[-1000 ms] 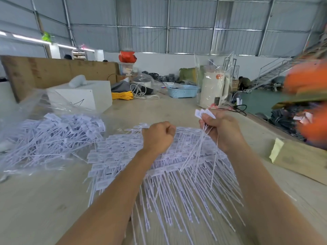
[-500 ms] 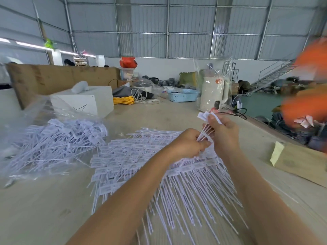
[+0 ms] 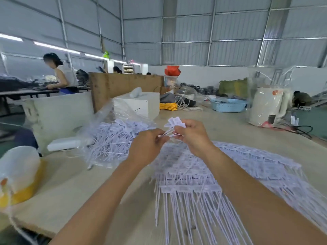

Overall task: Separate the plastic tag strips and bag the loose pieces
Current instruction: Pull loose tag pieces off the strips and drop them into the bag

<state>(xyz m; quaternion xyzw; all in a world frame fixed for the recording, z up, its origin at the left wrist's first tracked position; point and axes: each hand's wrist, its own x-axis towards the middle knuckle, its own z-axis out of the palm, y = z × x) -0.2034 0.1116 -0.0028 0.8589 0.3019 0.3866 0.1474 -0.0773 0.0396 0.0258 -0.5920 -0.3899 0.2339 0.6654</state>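
A wide heap of joined white plastic tag strips [image 3: 203, 181] lies on the wooden table [image 3: 74, 188] in front of me. My right hand [image 3: 192, 135] grips a small bunch of loose tags [image 3: 174, 122], label ends fanned upward. My left hand [image 3: 148, 147] pinches the thin stems of that same bunch just left of my right hand. To the left, a clear plastic bag [image 3: 113, 121] lies open and holds several loose tags [image 3: 113, 140].
A white box [image 3: 141, 103] stands behind the bag, a blue basket [image 3: 228, 105] and a bagged white kettle [image 3: 267, 108] at the back right. A yellow-and-white bagged item [image 3: 19, 174] sits at the left table edge. A person works at a far left table.
The view has swung to the left. My left hand moved from a fist over the heap to the bunch in my right hand and now pinches its stems.
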